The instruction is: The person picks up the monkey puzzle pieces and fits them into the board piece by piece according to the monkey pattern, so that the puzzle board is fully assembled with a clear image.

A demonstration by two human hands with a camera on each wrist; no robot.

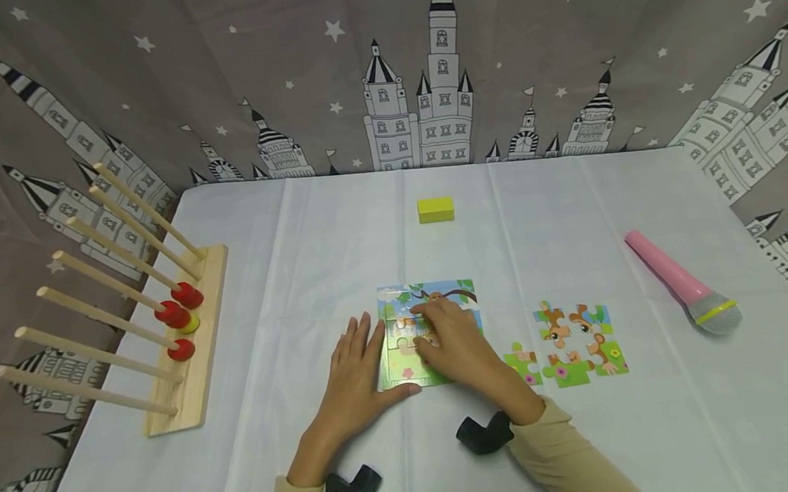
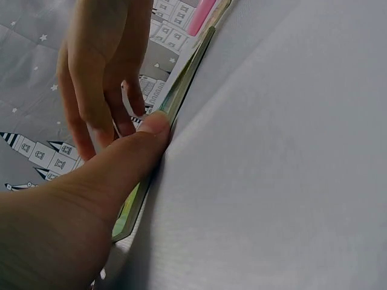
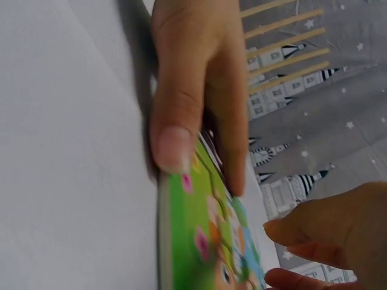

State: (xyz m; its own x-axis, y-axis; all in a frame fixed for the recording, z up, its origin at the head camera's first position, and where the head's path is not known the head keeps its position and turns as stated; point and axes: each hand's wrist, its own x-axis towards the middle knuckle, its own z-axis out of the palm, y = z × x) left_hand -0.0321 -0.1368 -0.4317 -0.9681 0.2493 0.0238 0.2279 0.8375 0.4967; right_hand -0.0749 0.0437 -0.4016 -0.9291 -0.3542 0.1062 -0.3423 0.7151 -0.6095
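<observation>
A puzzle board point(image 1: 403, 377) with a green and blue jungle picture lies flat on the table. My left hand point(image 1: 352, 382) rests along its left side, fingers extended, and the thumb point(image 2: 155, 124) touches the front edge. Over the board's middle is my right hand point(image 1: 459, 344), its fingers bent downward. Its fingertips point(image 3: 273, 231) are spread apart, and no piece shows between them. Loose jigsaw pieces point(image 1: 569, 373) with parts of a brown monkey lie to the right of the board, partly joined, beside a single green and pink piece point(image 1: 523, 364).
A wooden rack point(image 1: 211, 327) with slanted pegs and several red and yellow beads stands at the left. A yellow block point(image 1: 436, 210) is behind the board. At the right lies a pink toy microphone point(image 1: 670, 268). White cloth covers the table, and a grey castle-print curtain point(image 1: 327, 75) hangs behind.
</observation>
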